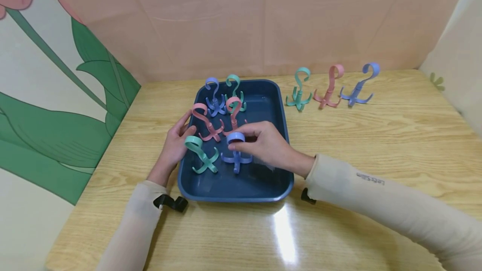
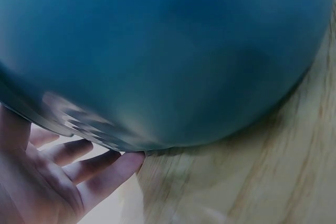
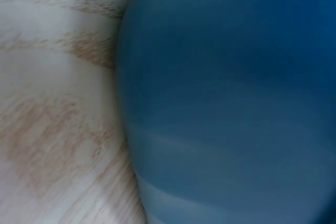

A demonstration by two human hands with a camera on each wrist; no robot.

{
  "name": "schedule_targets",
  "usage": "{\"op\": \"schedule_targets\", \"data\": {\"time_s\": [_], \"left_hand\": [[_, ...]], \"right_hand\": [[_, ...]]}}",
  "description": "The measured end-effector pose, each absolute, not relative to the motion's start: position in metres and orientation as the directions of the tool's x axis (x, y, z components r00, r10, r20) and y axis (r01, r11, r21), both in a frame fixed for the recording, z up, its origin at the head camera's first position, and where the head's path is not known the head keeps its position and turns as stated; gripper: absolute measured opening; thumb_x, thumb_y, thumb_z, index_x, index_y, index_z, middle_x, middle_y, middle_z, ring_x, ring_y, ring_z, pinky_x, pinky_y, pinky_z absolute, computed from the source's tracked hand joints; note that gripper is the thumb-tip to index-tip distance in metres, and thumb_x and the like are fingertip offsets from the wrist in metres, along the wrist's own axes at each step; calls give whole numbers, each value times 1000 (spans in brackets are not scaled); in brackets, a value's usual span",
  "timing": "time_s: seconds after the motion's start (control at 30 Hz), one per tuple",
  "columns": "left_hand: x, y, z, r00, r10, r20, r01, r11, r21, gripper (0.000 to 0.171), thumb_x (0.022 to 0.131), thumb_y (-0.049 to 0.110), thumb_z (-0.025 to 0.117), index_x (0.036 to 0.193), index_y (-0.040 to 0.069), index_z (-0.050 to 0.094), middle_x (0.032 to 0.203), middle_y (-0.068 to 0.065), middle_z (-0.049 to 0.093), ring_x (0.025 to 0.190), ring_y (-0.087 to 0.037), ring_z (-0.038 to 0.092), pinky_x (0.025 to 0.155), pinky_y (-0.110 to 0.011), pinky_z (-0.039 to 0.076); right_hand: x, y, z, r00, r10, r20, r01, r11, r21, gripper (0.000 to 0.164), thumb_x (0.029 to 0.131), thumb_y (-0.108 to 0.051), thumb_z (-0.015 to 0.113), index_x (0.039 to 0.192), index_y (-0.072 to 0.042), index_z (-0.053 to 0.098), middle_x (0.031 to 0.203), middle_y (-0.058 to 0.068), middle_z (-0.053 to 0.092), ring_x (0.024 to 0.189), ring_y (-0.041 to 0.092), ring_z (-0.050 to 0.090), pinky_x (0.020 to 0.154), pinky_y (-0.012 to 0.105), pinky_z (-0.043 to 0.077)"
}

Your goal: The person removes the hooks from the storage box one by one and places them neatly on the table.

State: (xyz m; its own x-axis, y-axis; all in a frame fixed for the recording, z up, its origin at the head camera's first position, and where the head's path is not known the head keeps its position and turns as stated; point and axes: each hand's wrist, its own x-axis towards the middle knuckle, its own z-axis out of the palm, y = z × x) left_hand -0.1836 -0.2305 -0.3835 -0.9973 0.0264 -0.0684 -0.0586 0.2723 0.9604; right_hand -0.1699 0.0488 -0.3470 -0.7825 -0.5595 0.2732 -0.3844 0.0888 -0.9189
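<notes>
My right hand [image 1: 269,143] pinches the curled top of a periwinkle-blue pronged hanger hook [image 1: 236,158] between thumb and fingers, over the near part of the dark blue tray [image 1: 235,199]. My left hand [image 1: 176,143] holds the tray's left side, thumb at the rim and fingers along the outer wall. In the left wrist view, those fingers [image 2: 113,177] lie against the wall. Inside the tray are a green hook [image 1: 206,163], a pink hook [image 1: 211,131], a second pink hook [image 1: 234,114] partly behind my right hand, another blue hook [image 1: 216,106] and another green hook [image 1: 241,99].
On the wooden table [image 1: 376,145], right of the tray, a green hook [image 1: 299,97], a pink hook [image 1: 328,95] and a blue hook [image 1: 357,91] stand in a row near the back edge. A pinkish sheet [image 1: 226,24] rises behind the table.
</notes>
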Motion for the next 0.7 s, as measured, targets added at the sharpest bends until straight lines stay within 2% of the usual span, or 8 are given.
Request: {"op": "schedule_targets", "data": {"time_s": [0.4, 0.57, 0.7], "left_hand": [[-183, -229, -382, -996, 26, -80, -70, 277, 958, 55, 108, 24, 45, 160, 32, 28, 152, -12, 47, 128, -31, 56, 107, -49, 42], [-183, -229, -382, -996, 24, -84, -74, 282, 957, 55, 108, 25, 45, 159, 33, 28, 152, -12, 47, 127, -30, 57, 106, -49, 43], [-183, -230, -382, -996, 18, -83, -74, 290, 954, 55, 108, 25, 45, 160, 33, 28, 152, -12, 47, 126, -30, 57, 106, -48, 44]], "right_hand": [[-169, 58, -337, -788, -539, 299, -393, 66, -917, 20, 87, -5, 77, 108, -4, 77, 96, 2, 75, 84, 27, 73, 76, 34, 59], [-171, 67, -332, -777, -526, 346, -413, 11, -911, 20, 87, 1, 76, 107, -1, 76, 97, 7, 75, 85, 26, 73, 77, 36, 59], [-172, 76, -325, -795, -502, 341, -408, 28, -912, 21, 87, 1, 76, 108, 1, 75, 99, 11, 75, 86, 26, 73, 77, 34, 59]]}}
